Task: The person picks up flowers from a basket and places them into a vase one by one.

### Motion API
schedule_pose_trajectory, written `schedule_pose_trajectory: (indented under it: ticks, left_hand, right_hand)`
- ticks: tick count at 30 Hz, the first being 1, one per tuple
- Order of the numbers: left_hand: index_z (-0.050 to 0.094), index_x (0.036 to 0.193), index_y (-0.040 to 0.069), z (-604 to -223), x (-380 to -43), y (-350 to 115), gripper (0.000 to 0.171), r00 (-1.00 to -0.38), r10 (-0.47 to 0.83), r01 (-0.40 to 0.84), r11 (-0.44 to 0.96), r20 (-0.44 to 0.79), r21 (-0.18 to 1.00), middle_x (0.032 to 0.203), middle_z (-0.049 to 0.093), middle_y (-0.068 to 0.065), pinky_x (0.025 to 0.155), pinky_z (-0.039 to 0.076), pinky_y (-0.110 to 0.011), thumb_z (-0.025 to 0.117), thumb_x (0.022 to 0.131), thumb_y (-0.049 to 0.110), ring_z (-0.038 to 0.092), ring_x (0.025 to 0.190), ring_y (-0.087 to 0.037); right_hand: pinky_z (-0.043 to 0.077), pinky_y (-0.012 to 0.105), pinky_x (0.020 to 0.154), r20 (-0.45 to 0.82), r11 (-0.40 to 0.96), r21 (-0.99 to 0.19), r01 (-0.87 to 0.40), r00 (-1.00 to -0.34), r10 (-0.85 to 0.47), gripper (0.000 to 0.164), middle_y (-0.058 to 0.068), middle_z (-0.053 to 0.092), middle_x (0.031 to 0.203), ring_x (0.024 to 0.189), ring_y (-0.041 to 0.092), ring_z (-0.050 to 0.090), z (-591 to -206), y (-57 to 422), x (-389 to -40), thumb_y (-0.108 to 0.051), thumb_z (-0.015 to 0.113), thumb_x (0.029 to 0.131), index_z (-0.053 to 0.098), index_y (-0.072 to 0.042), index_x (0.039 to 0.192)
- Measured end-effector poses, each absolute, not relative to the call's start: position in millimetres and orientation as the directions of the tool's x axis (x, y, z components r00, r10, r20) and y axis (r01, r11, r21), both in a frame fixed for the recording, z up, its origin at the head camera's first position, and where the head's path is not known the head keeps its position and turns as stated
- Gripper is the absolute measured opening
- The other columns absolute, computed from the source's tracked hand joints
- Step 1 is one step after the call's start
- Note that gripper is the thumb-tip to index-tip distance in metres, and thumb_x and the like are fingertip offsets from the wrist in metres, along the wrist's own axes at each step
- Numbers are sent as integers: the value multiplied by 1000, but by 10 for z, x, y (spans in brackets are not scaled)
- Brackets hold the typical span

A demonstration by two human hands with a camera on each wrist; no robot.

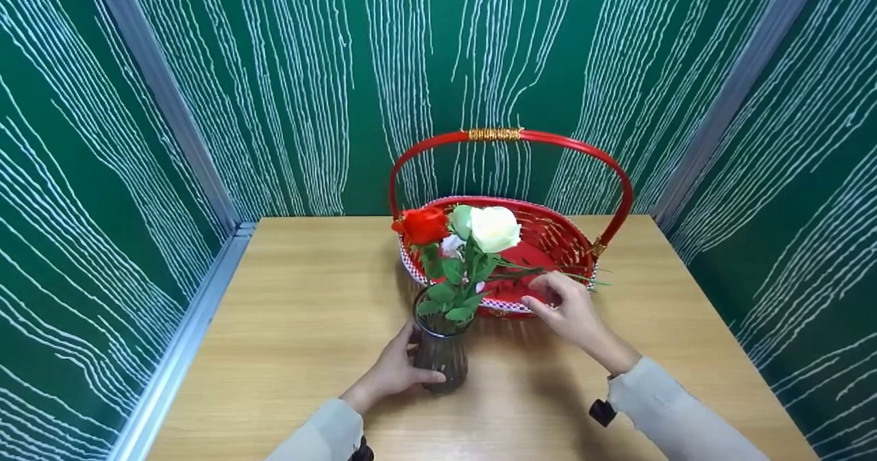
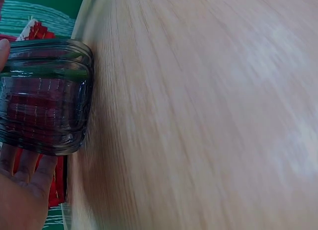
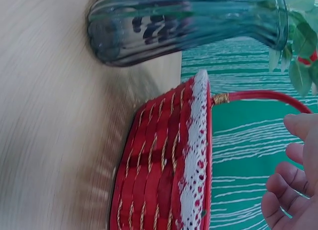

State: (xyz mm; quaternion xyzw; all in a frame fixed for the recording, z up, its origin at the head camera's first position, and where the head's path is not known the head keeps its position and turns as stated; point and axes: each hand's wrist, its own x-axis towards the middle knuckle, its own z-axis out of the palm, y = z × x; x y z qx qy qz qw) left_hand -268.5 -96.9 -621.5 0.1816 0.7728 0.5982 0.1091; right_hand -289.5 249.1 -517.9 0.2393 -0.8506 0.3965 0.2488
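My left hand point(image 1: 397, 372) grips a ribbed, dark-tinted glass vase point(image 1: 442, 362), thumb across its front and fingers round the far side. In the left wrist view the vase point(image 2: 44, 98) stands with its base on the table. Out of the vase rise a red rose point(image 1: 421, 226), a white rose point(image 1: 495, 229) and green leaves point(image 1: 449, 293). My right hand point(image 1: 572, 314) hovers over the front right rim of a red woven basket point(image 1: 562, 231), beside thin green sprigs point(image 1: 575, 277). In the right wrist view its loosely curled fingers point(image 3: 285, 183) hold nothing.
The basket stands behind the vase, with white lace trim point(image 3: 195, 155) and a tall arched red handle point(image 1: 569, 144). A light wooden table point(image 1: 294, 296) lies beneath. Green panels point(image 1: 438, 70) with white streaks enclose the back and sides, with metal posts point(image 1: 164, 91) at the corners.
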Motion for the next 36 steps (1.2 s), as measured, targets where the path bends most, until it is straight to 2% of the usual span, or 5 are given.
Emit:
schedule_pose_trajectory:
  ticks: [8,16,23,30,36]
  left_hand:
    - [33,166,8,-6213,-2680,-981,110,-910,412,154,220,51,963,141,56,-20,116,57,-50,99,79,15,58,140,-44]
    - [35,165,9,-6210,-2672,-969,107,-912,403,161,199,69,967,140,57,-19,115,57,-49,99,78,10,58,139,-42]
    - [36,165,11,-6212,-2674,-973,108,-912,403,179,212,81,961,139,58,-18,115,57,-50,99,78,13,58,137,-39]
    - [34,167,11,-6214,-2672,-976,111,-913,401,178,219,78,959,142,58,-18,117,55,-52,99,78,14,56,139,-40]
    - [33,167,11,-6219,-2687,-981,111,-911,404,187,235,79,954,144,59,-18,118,54,-54,100,78,14,56,141,-41]
  right_hand:
    - [57,24,71,505,672,-557,-488,-841,-192,25,9,75,96,81,20,64,-5196,2639,-2974,-7,92,86,76,-4,105]
    - [63,40,85,373,754,-551,-359,-914,-163,30,12,76,109,95,28,69,-5261,2856,-3029,-16,87,94,76,-4,119]
    - [59,40,79,368,792,-504,-343,-915,-162,31,13,75,104,90,24,67,-5322,2996,-3088,-15,87,93,75,-2,119]
    - [61,54,89,324,807,-505,-306,-934,-152,32,19,75,113,100,32,69,-5339,3089,-3151,-17,84,96,74,1,121]
    - [60,54,86,339,814,-489,-313,-928,-153,31,18,74,109,97,34,69,-5349,3131,-3250,-16,83,97,73,1,121]
